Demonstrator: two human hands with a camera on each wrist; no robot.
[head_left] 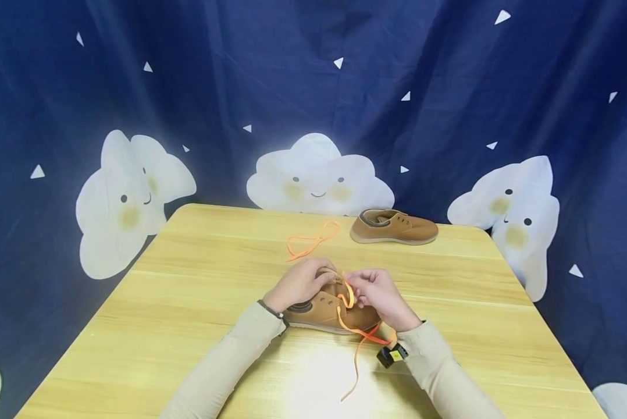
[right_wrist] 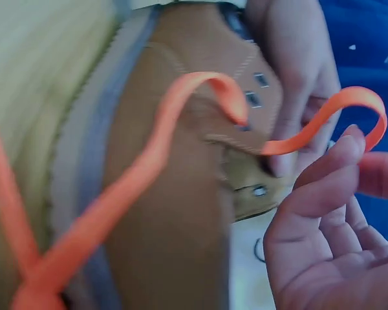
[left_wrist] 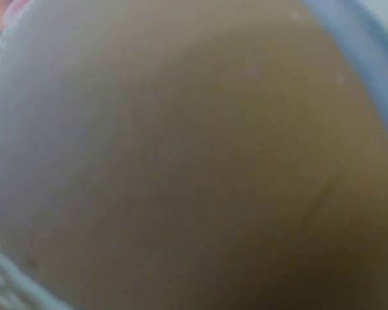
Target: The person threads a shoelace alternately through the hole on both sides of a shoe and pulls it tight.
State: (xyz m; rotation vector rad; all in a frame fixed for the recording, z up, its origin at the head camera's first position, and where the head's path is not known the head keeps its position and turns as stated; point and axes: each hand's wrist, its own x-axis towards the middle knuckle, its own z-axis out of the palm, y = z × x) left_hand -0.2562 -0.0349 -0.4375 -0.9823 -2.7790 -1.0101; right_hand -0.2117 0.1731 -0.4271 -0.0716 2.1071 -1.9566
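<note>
A brown leather shoe (head_left: pixel 313 314) lies on the table with its toe to the right. My left hand (head_left: pixel 307 282) holds its far eyelet flap, fingers bent over the edge. Between thumb and fingers, my right hand (head_left: pixel 381 294) pinches an orange shoelace (right_wrist: pixel 156 139) just above the eyelets. In the right wrist view the lace passes through a front eyelet of the near flap, and a loop of it rises to the right fingertips (right_wrist: pixel 352 139). Its other end trails over the shoe's near side onto the table. Blurred brown shoe surface (left_wrist: pixel 181 155) fills the left wrist view.
A second brown shoe (head_left: pixel 408 231), with no lace in its eyelets, stands at the table's back edge. Left of it lies another orange lace (head_left: pixel 320 237), loosely looped. Behind the wooden table (head_left: pixel 188 262) hangs a dark blue curtain (head_left: pixel 292 87) with cloud prints.
</note>
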